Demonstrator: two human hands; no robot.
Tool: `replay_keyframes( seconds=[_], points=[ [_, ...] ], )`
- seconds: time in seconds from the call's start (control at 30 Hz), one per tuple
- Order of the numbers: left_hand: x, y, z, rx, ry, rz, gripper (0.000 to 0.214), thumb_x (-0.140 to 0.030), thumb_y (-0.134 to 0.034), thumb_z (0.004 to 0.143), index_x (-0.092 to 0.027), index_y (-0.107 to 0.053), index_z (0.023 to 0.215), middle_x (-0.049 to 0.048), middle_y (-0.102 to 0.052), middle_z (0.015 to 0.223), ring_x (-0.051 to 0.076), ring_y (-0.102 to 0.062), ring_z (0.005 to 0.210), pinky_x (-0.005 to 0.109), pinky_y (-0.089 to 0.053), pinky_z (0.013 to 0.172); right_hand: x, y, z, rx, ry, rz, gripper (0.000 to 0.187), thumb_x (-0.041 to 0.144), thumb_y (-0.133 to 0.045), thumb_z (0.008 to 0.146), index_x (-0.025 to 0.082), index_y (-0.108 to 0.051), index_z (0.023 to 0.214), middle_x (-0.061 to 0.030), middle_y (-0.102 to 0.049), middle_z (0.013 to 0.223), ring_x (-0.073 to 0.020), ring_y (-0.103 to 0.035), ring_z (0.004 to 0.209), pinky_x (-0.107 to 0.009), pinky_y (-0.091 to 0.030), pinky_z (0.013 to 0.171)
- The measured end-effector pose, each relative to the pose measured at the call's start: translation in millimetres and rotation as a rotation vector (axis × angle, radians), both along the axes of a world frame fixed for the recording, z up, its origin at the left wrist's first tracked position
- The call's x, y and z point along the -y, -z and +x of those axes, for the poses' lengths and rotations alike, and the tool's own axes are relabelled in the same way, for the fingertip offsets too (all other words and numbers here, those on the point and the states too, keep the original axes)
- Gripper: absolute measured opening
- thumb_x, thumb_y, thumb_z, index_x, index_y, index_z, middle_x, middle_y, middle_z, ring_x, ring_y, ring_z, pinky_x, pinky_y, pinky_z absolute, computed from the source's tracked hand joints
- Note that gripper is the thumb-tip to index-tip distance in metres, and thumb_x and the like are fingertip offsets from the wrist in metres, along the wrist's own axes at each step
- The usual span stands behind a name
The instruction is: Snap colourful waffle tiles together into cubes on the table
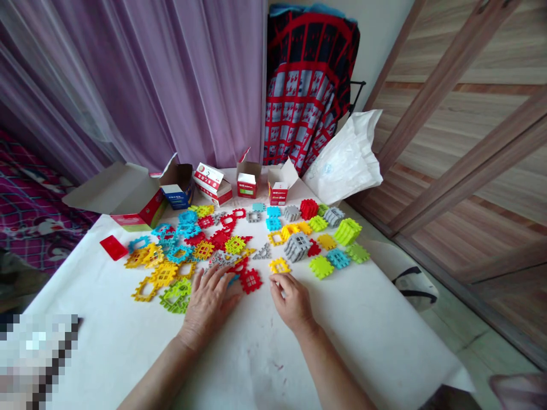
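Resting apart: left hand (208,307) flat against gray tile (222,259), right hand (291,300) empty
Between: red tile (250,280), nearer left hand

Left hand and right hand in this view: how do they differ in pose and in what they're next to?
The left hand lies flat, reaching onto a grey lattice piece beside a red lattice piece, while the right hand is curled. The right hand sits just below a yellow lattice piece, over the white tabletop. Both hands are bare and palm-down.
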State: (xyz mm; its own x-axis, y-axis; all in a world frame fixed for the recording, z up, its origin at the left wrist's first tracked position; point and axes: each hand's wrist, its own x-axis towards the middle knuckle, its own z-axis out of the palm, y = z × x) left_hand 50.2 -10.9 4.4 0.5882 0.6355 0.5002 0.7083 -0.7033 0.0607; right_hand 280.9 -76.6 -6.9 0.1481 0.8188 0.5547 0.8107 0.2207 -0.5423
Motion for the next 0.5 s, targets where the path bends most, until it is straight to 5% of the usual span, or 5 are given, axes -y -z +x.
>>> replay_keyframes(
  seconds=[0.1, 0.23, 0.5],
  points=[
    [2, 2.0, -10, 0.006, -0.033, -0.042, 0.026, -0.039, -0.06, 0.09, -0.027, -0.065, 0.113, 0.0071, -0.066, 0.132, 0.031, -0.052, 0.13, 0.056, -0.033, 0.112, 0, -3.3, -13, 0.06, 0.035, -0.075, 0.016, 0.023, -0.056, 0.088, 0.02, -0.064, 0.101, -0.0056, -0.072, 0.091, -0.0178, -0.067, 0.079, -0.027, -0.051, 0.073],
    [3, 3.2, -13, 0.041, -0.045, -0.077, 0.021, -0.034, -0.056, 0.093, -0.029, -0.067, 0.11, 0.0055, -0.066, 0.132, 0.03, -0.051, 0.131, 0.058, -0.033, 0.112, -4, -12.7, -39, 0.161, 0.118, -0.186, 0.036, 0.033, -0.072, 0.078, 0.018, -0.061, 0.108, -0.0103, -0.07, 0.106, -0.0258, -0.065, 0.098, -0.035, -0.052, 0.085],
    [-2, 10.2, -16, 0.113, -0.04, -0.11, 0.024, -0.032, -0.053, 0.093, -0.031, -0.07, 0.109, 0.0051, -0.068, 0.128, 0.029, -0.055, 0.127, 0.055, -0.036, 0.11, -8, -14.9, -57, 0.188, 0.211, -0.285, 0.031, 0.027, -0.075, 0.075, 0.021, -0.06, 0.102, -0.0072, -0.069, 0.099, -0.026, -0.063, 0.098, -0.037, -0.052, 0.085]
  ],
)
